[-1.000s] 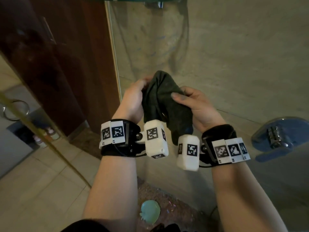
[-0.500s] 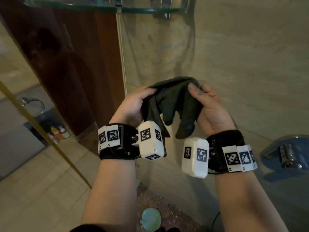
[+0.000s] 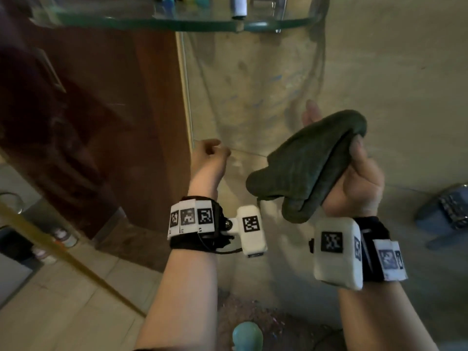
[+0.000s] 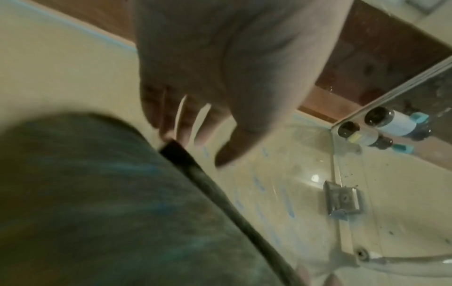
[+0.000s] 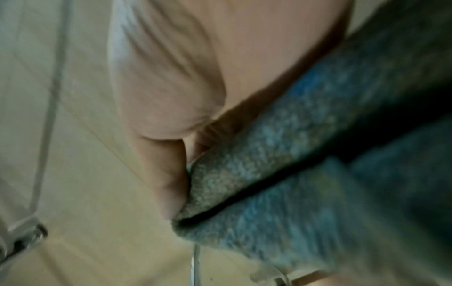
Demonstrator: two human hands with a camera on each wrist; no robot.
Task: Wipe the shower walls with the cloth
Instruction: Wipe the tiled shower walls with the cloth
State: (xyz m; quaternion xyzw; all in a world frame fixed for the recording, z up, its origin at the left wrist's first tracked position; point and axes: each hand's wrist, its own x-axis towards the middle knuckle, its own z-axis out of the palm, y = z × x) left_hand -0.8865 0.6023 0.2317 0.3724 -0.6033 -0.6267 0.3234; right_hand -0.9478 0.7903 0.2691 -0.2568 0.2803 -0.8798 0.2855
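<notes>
My right hand (image 3: 355, 155) grips a folded dark green cloth (image 3: 304, 168), thumb on its near side and fingers behind it. It holds the cloth up in front of the beige tiled shower wall (image 3: 392, 84), apart from it. In the right wrist view the cloth (image 5: 318, 174) lies against the palm. My left hand (image 3: 212, 155) hangs beside the glass edge, left of the cloth, loosely curled and holding nothing. In the left wrist view its fingers (image 4: 190, 123) point toward the wall, with the cloth (image 4: 97, 203) below them.
A glass corner shelf (image 3: 177, 24) with bottles (image 4: 391, 122) juts out overhead. A brown door (image 3: 88, 122) stands behind the glass panel on the left. A chrome shower valve (image 3: 453, 209) sits on the wall at the right. A teal object (image 3: 247, 335) lies on the floor below.
My left hand has let go of the cloth and moved away to the left. The right hand alone now holds the folded cloth, raised up and to the right.
</notes>
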